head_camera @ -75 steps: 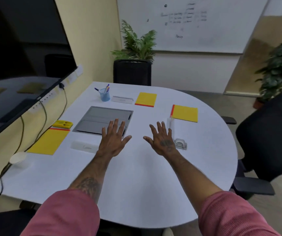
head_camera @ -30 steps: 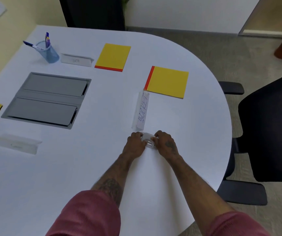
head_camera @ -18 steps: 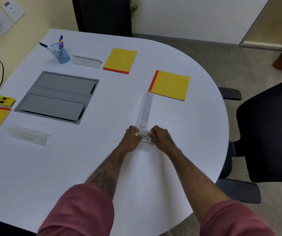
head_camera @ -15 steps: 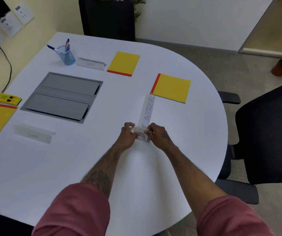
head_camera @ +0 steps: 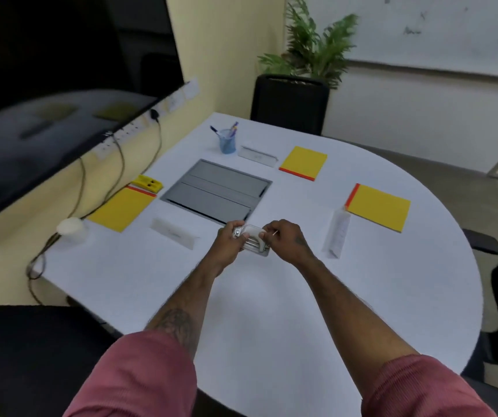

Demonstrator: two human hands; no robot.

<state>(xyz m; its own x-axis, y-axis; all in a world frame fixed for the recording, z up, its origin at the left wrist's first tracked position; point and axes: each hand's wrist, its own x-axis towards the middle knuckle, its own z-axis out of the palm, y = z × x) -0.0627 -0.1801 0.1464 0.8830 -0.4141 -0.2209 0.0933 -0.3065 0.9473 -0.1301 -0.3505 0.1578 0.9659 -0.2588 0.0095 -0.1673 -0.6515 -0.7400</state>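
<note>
Both my hands hold a small silver hole punch [head_camera: 253,241] just above the white table [head_camera: 272,311], near its middle. My left hand [head_camera: 226,245] grips its left end, thumb on top. My right hand [head_camera: 284,240] grips its right end with curled fingers. A white folded name card [head_camera: 337,233] lies to the right of my right hand, beside a yellow notepad [head_camera: 378,206].
A grey cable hatch [head_camera: 216,191] is set in the table behind my hands. Two more yellow notepads [head_camera: 303,162] [head_camera: 121,208], two more name cards [head_camera: 258,155] [head_camera: 174,233], a blue pen cup [head_camera: 227,141], a yellow block [head_camera: 147,183], cables at left, black chairs around.
My hands went from lying flat and open to gripping the hole punch, lifted it, and carried it left away from the name card. The view has tilted up and turned left.
</note>
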